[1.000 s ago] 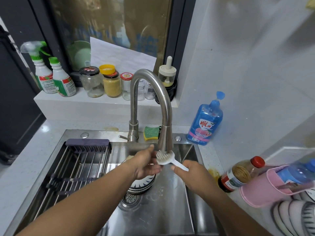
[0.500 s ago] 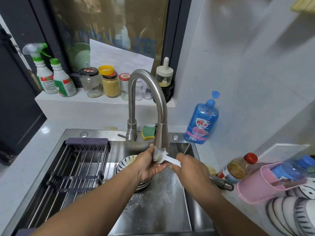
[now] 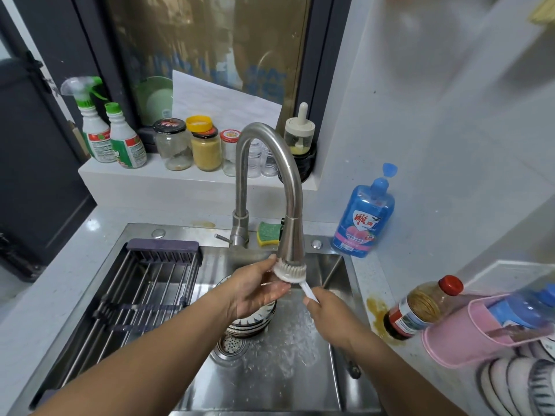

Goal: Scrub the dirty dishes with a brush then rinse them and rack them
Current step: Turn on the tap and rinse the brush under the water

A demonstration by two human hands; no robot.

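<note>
As right hand (image 3: 327,313) grips brush (image 3: 289,270), left hand (image 3: 255,291) touches it

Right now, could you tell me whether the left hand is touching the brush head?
Touching. In the head view, the left hand lays its thumb against the brush head under the faucet.

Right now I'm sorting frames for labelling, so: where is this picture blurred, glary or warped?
Head view: wide lens bows the window frame and counter edge; window glass holds hazy reflections; pink holder and its blue bottle smear at the right edge; brush and faucet are sharp; left hand blurs at the fingertips under the water.
</note>
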